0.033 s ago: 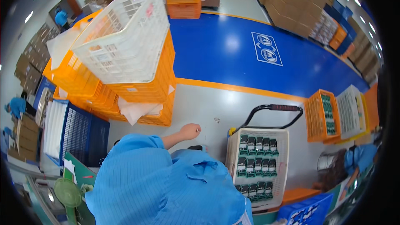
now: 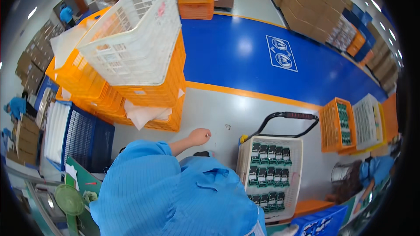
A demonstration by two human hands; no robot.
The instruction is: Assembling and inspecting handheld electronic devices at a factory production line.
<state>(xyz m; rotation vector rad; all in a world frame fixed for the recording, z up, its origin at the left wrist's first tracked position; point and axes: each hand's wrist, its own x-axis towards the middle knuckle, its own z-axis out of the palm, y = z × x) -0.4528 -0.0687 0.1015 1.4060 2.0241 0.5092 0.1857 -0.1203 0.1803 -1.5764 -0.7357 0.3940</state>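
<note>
My left hand [image 2: 200, 137] is stretched across in front of my blue-sleeved body, above the grey floor. Its fingers are curled in, and nothing shows in them. My right hand is out of sight. Nearest on the right stands a white crate [image 2: 297, 166] on a trolley with a black handle [image 2: 273, 115]. Rows of green-and-black parts [image 2: 271, 176] lie in that crate. To the left of my hand, white sheets [image 2: 144, 114] stick out of a stack of orange crates [image 2: 168, 120], which has white crates [image 2: 131, 67] on top.
Blue crates [image 2: 98, 144] and a green fan [image 2: 69, 199] are at left. On the right are an orange crate [image 2: 330, 126] of green parts and a co-worker in blue [image 2: 376, 170]. A blue crate [image 2: 326, 223] sits low right, with a pale shape [image 2: 286, 230] beside it. Cartons [image 2: 306, 8] stand beyond the blue floor lane.
The whole view has shifted very slightly. A pale shape now shows at the lower edge beside the blue crate. My left hand keeps its curled pose.
</note>
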